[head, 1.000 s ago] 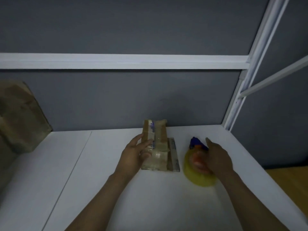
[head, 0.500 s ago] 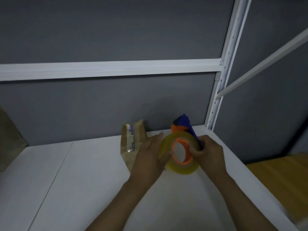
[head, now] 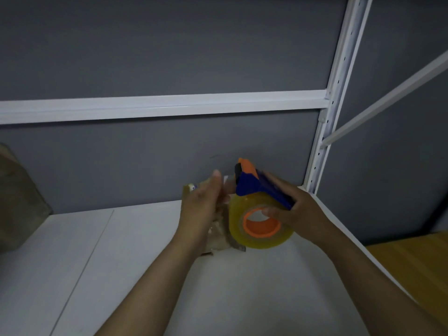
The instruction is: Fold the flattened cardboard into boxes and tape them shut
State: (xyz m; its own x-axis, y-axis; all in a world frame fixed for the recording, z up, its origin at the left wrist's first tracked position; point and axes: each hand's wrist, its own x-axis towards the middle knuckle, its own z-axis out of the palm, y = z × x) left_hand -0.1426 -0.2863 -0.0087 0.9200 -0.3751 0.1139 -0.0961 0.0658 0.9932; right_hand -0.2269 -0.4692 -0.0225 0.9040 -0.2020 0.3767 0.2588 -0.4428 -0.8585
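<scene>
My right hand (head: 299, 212) grips a blue and orange tape dispenser (head: 257, 185) with a roll of clear yellowish tape (head: 260, 226) on an orange core, held a little above the white table (head: 116, 267). Just left of the roll, my left hand (head: 202, 212) is raised with its fingers straight and blurred. A thin translucent strip shows between its thumb and the dispenser's front. Behind the left hand stands a small taped cardboard box (head: 217, 241), mostly hidden, with one flap tip showing above the fingers.
A larger brown cardboard piece (head: 19, 202) leans at the table's far left. A grey wall with a white rail (head: 169, 103) is behind, a white shelf post (head: 322, 141) at the back right corner. The wooden floor (head: 412, 260) lies past the right edge.
My right hand lifted the tape dispenser off the table and turned it so its blue head points up and left. My left hand left the small box and came up beside the roll.
</scene>
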